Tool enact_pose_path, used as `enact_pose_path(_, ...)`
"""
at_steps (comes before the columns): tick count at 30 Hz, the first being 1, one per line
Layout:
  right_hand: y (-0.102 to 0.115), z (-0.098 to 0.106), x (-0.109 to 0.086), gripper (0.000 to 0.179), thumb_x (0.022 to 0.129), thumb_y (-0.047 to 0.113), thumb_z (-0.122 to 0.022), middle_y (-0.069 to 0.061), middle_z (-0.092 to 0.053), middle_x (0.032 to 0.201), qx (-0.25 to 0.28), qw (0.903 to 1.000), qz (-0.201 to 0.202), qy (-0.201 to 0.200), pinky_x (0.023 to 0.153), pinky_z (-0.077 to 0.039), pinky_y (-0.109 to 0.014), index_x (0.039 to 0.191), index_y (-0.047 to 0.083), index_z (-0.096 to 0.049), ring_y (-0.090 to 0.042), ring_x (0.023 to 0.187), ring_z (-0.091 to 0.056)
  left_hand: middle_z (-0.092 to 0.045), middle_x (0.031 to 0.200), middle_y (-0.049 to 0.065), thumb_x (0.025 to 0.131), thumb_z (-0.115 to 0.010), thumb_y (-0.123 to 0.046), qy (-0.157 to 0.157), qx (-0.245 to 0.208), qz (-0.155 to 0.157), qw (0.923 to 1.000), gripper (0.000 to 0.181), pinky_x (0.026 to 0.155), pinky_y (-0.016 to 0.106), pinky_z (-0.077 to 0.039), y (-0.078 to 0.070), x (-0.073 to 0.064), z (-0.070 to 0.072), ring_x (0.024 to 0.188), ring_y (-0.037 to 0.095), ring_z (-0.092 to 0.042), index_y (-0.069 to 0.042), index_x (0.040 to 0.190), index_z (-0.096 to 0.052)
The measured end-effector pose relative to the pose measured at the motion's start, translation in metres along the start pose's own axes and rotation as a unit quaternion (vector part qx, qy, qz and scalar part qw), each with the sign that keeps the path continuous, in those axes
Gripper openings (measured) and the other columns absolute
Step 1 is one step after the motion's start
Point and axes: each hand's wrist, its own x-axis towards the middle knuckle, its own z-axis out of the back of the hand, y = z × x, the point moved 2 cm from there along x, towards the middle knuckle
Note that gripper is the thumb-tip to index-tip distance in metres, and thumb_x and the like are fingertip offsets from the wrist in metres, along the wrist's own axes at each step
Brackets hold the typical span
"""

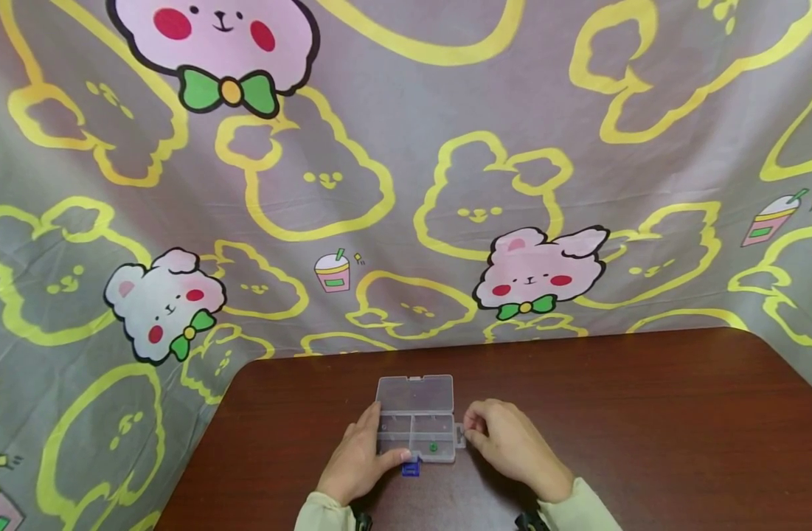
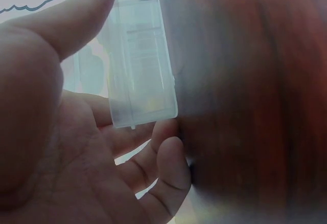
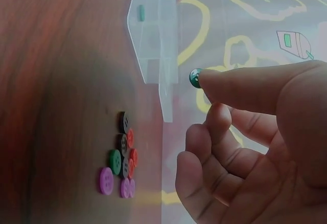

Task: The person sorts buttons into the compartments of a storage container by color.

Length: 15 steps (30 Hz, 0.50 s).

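Observation:
A clear plastic compartment box sits on the table, its lid raised at the back. My left hand holds the box's left side, with the thumb at the front edge beside a blue latch. In the left wrist view that thumb overlaps the box wall, and the other fingers curl beside it. One green button lies in the front right compartment. Just right of the box, my right hand pinches another green button between thumb and forefinger, as the right wrist view shows.
Several loose buttons lie in a group on the table, among them a purple button, a green one and a black one. At the box's right side a clear tab sticks out. A patterned cloth hangs behind the brown table.

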Motion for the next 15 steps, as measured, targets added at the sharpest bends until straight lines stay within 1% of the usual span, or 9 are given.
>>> enact_pose_path(6, 0.002, -0.003, 0.0, 0.02, 0.081, 0.007, -0.078, 0.013, -0.047, 0.069, 0.006, 0.9999, 0.005, -0.015, 0.057, -0.038, -0.023, 0.076, 0.021, -0.064, -0.002, 0.063, -0.044, -0.035, 0.156, 0.026, 0.085, -0.077, -0.049, -0.004, -0.002, -0.004, 1.0, 0.1, 0.108, 0.061, -0.036, -0.001, 0.0, 0.0, 0.138, 0.049, -0.036, 0.006, 0.154, -0.03)
enact_pose_path(9, 0.004, -0.006, 0.0, 0.019, 0.082, 0.008, -0.078, 0.013, -0.047, 0.07, 0.005, 0.9998, 0.01, -0.015, 0.056, -0.038, -0.022, 0.078, 0.021, -0.065, -0.002, 0.062, -0.043, -0.036, 0.156, 0.026, 0.085, -0.077, -0.049, -0.006, -0.002, -0.007, 1.0, 0.1, 0.107, 0.061, -0.037, 0.0, -0.001, 0.0, 0.137, 0.047, -0.038, 0.006, 0.154, -0.03)
enact_pose_path(15, 0.006, -0.012, 0.002, 0.02, 0.082, 0.01, -0.078, 0.014, -0.046, 0.069, 0.001, 0.9996, 0.02, -0.018, 0.056, -0.037, -0.023, 0.077, 0.023, -0.064, -0.001, 0.062, -0.043, -0.036, 0.155, 0.027, 0.085, -0.077, -0.049, -0.007, 0.0, -0.012, 0.9999, 0.1, 0.107, 0.061, -0.037, 0.0, -0.001, 0.0, 0.137, 0.049, -0.038, 0.007, 0.154, -0.03)
